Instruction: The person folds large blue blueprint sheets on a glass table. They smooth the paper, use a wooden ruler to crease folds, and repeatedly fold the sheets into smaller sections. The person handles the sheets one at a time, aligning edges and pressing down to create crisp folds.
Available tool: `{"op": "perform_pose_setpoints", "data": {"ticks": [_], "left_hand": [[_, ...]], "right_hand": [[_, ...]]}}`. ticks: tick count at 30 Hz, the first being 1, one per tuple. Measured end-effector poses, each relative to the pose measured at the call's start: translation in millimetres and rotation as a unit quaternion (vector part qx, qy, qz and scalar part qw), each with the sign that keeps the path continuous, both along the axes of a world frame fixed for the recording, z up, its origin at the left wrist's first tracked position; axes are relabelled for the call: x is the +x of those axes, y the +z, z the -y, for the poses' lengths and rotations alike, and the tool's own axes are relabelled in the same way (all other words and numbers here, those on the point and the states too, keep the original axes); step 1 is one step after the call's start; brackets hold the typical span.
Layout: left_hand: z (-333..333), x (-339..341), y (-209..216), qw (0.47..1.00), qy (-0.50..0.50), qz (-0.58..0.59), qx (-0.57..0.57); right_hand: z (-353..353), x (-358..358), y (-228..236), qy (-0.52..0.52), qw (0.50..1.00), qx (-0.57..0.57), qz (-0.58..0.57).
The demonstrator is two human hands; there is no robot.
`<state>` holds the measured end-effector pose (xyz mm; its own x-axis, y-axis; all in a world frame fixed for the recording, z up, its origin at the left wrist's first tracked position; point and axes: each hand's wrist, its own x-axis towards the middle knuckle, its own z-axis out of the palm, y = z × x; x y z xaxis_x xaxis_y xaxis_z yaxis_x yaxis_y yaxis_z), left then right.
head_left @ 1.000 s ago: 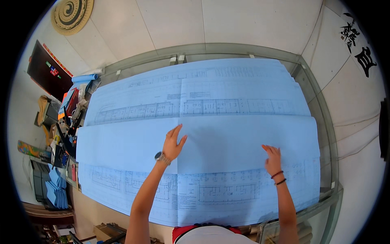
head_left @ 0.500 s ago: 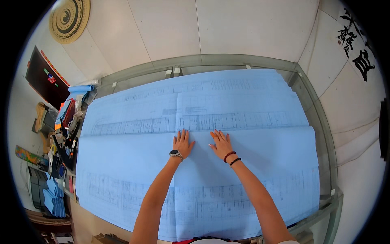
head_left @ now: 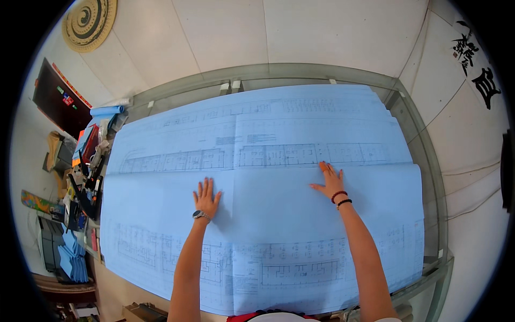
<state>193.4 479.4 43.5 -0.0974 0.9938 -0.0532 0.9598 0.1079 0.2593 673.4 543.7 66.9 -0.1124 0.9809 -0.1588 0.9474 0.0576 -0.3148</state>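
Note:
Large blue drawing sheets with printed building plans lie spread over a glass table. A fold runs across them from left to right, and a crease runs down the middle. My left hand, with a watch on its wrist, rests on the plain band just below the fold, fingers spread, holding nothing. My right hand, with two beaded bracelets on its wrist, touches the sheet with its fingertips at the fold line. Its fingers are apart and hold nothing.
The glass table's greenish frame shows along the right and far edges. Clutter lies at the left: a blue paper roll, a black tool and bags. Folded blue sheets sit lower left, and a cardboard box near the bottom.
Both hands have slid apart from the centre crease: the left toward the left and slightly nearer, the right toward the right along the fold. The sheets remain in place.

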Motion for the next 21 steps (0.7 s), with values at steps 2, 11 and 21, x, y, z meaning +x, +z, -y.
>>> {"op": "perform_pose_setpoints", "data": {"ticks": [2,11,21], "left_hand": [[22.1,-24.7,0.0,0.999,0.033,-0.011,0.007],[156.6,-106.4,-7.1,0.976,0.212,-0.042,-0.021],[218.3,-119.4,-10.1,0.961,0.271,-0.046,-0.042]], "right_hand": [[-3.6,6.4,1.8,0.014,1.000,-0.001,0.004],[-19.9,27.8,33.0,0.033,0.996,0.075,0.035],[60.1,35.3,103.8,0.069,0.943,0.300,-0.126]]}}
